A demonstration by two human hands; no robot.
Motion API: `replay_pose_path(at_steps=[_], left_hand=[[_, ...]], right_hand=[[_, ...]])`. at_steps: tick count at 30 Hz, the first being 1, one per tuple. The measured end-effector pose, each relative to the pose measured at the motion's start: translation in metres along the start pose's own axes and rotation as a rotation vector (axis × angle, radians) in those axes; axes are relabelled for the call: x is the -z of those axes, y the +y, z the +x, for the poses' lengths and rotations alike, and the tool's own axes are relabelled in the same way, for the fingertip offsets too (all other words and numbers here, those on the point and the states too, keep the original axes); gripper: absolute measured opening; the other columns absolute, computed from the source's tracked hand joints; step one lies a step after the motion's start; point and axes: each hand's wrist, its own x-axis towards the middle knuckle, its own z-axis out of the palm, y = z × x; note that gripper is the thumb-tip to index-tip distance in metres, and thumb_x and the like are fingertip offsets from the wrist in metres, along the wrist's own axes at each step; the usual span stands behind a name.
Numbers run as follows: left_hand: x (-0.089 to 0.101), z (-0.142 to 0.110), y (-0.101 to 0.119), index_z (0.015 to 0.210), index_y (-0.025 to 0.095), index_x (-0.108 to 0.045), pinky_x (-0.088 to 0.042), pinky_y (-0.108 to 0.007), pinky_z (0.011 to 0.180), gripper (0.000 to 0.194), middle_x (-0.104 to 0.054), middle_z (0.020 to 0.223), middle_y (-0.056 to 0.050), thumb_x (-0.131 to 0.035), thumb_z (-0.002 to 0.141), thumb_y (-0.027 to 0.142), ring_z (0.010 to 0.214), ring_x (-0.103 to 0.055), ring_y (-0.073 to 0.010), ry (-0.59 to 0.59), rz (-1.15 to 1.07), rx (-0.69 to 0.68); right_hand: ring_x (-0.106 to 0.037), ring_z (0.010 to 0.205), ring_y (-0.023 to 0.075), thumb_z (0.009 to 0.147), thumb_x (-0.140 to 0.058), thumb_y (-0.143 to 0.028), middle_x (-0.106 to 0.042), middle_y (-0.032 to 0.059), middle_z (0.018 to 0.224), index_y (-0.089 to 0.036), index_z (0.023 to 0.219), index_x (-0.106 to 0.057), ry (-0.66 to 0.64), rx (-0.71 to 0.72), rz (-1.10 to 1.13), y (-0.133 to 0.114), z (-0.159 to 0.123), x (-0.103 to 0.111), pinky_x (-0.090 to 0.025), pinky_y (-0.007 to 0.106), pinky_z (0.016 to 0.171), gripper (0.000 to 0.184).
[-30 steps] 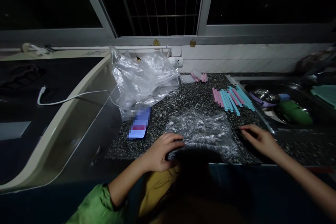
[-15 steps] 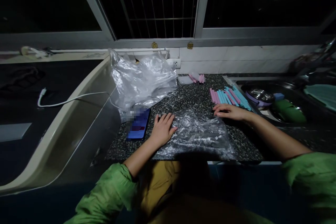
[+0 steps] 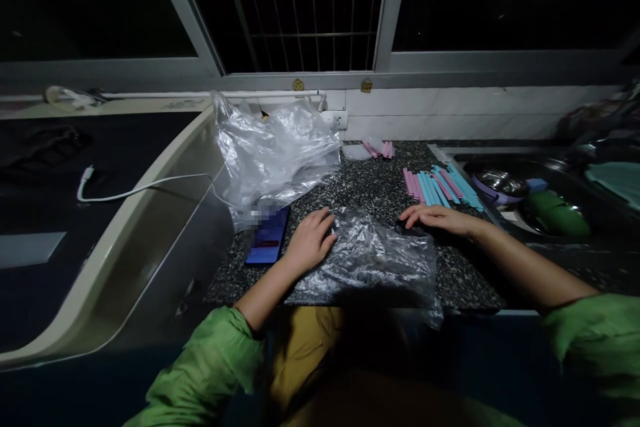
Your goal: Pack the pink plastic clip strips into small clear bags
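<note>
A clear, crumpled plastic bag (image 3: 375, 257) lies spread on the speckled dark countertop (image 3: 465, 273), one corner hanging over the front edge. My left hand (image 3: 311, 240) rests palm down on the bag's left side, its fingers stretched out. At the bag's upper right edge is my right hand (image 3: 435, 219), fingers extended and slightly bent; I see nothing held in it. Just beyond that hand lies a group of pink and light blue strips (image 3: 437, 185), side by side. A phone (image 3: 266, 240) with a lit screen is left of my left hand.
A larger crumpled clear plastic bag (image 3: 280, 153) stands at the back left by the wall socket (image 3: 340, 120). More pink strips (image 3: 385, 149) lie near the wall. A sink (image 3: 545, 160) with dishes is on the right. A white cable (image 3: 150, 183) crosses the appliance edge on the left.
My right hand has shifted slightly left along the bag's upper edge. The bag's lower right corner has slid down over the counter edge. My left hand's fingers have drawn closer together.
</note>
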Motion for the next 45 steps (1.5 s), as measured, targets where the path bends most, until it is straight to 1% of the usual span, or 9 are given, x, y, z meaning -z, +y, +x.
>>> replay_pose_path(at_steps=[6, 12, 17, 22, 27, 31, 37, 42, 45], left_hand=[[-0.016, 0.006, -0.003, 0.129, 0.014, -0.044, -0.034, -0.045, 0.103, 0.048, -0.042, 0.138, -0.013, -0.039, 0.088, 0.039, 0.126, -0.04, -0.0233, -0.119, -0.057, -0.046], [-0.022, 0.002, -0.007, 0.134, 0.015, -0.037, -0.03, -0.047, 0.105, 0.055, -0.036, 0.142, -0.013, -0.036, 0.088, 0.045, 0.129, -0.037, -0.0263, -0.195, 0.018, -0.029], [-0.02, 0.004, -0.006, 0.134, 0.015, -0.037, -0.029, -0.048, 0.106, 0.056, -0.037, 0.141, -0.014, -0.038, 0.087, 0.045, 0.128, -0.037, -0.0261, -0.153, 0.026, -0.03], [-0.008, 0.001, 0.006, 0.129, 0.013, -0.042, -0.029, -0.047, 0.106, 0.049, -0.039, 0.14, -0.014, -0.035, 0.089, 0.04, 0.128, -0.037, -0.0251, -0.044, -0.025, -0.014], [-0.007, -0.011, 0.018, 0.132, 0.014, -0.039, -0.031, -0.045, 0.105, 0.052, -0.036, 0.142, -0.014, -0.035, 0.088, 0.043, 0.129, -0.035, -0.0234, -0.129, -0.065, -0.058], [-0.017, -0.019, 0.014, 0.133, 0.014, -0.037, -0.029, -0.048, 0.105, 0.056, -0.036, 0.142, -0.015, -0.036, 0.087, 0.046, 0.131, -0.034, -0.0254, -0.194, -0.015, -0.014], [-0.019, -0.01, 0.01, 0.134, 0.016, -0.035, -0.027, -0.047, 0.107, 0.053, -0.035, 0.143, -0.013, -0.031, 0.089, 0.043, 0.132, -0.032, -0.0231, -0.135, -0.005, 0.034], [-0.023, 0.002, -0.002, 0.132, 0.017, -0.04, -0.028, -0.048, 0.106, 0.052, -0.037, 0.141, -0.013, -0.036, 0.088, 0.044, 0.131, -0.034, -0.0248, -0.186, 0.03, 0.045], [-0.018, 0.007, -0.002, 0.13, 0.015, -0.042, -0.027, -0.049, 0.106, 0.051, -0.037, 0.141, -0.014, -0.038, 0.087, 0.043, 0.131, -0.034, -0.0271, -0.137, 0.037, 0.104]], right_hand=[[-0.047, 0.113, 0.0223, 0.071, -0.061, -0.052, -0.057, 0.0083, 0.117, -0.018, 0.076, -0.067, -0.221, -0.002, -0.142, -0.012, -0.014, -0.005, -0.034, 0.041, 0.097, 0.035], [-0.052, 0.105, 0.0222, 0.07, -0.061, -0.055, -0.06, 0.0092, 0.109, -0.016, 0.063, -0.061, -0.077, -0.097, -0.099, 0.005, -0.031, 0.001, -0.037, 0.039, 0.093, 0.039], [-0.055, 0.096, 0.0211, 0.068, -0.057, -0.063, -0.061, 0.0096, 0.102, -0.015, 0.061, -0.06, 0.037, -0.179, -0.017, 0.018, -0.04, 0.003, -0.039, 0.038, 0.089, 0.049], [-0.055, 0.097, 0.0216, 0.065, -0.058, -0.066, -0.06, 0.0101, 0.102, -0.015, 0.072, -0.067, 0.047, -0.196, -0.003, 0.019, -0.043, 0.0, -0.038, 0.039, 0.089, 0.052], [-0.055, 0.094, 0.0208, 0.067, -0.057, -0.064, -0.06, 0.0099, 0.102, -0.016, 0.068, -0.067, 0.042, -0.178, -0.055, 0.023, -0.045, -0.001, -0.04, 0.037, 0.087, 0.049], [-0.056, 0.089, 0.0203, 0.071, -0.049, -0.067, -0.062, 0.0097, 0.093, -0.016, 0.065, -0.066, 0.023, -0.175, -0.143, 0.029, -0.046, 0.001, -0.042, 0.037, 0.085, 0.054], [-0.055, 0.092, 0.0209, 0.073, -0.049, -0.064, -0.061, 0.0092, 0.093, -0.016, 0.075, -0.066, 0.074, -0.102, -0.237, 0.02, -0.033, -0.009, -0.04, 0.036, 0.088, 0.051], [-0.054, 0.078, 0.0184, 0.076, -0.043, -0.062, -0.06, 0.0081, 0.079, -0.017, 0.059, -0.058, 0.073, -0.081, -0.298, 0.023, -0.019, -0.019, -0.042, 0.034, 0.078, 0.05], [-0.051, 0.072, 0.0187, 0.076, -0.04, -0.059, -0.056, 0.0072, 0.069, -0.019, 0.056, -0.052, 0.136, -0.132, -0.357, 0.03, -0.015, -0.019, -0.041, 0.034, 0.073, 0.046]])
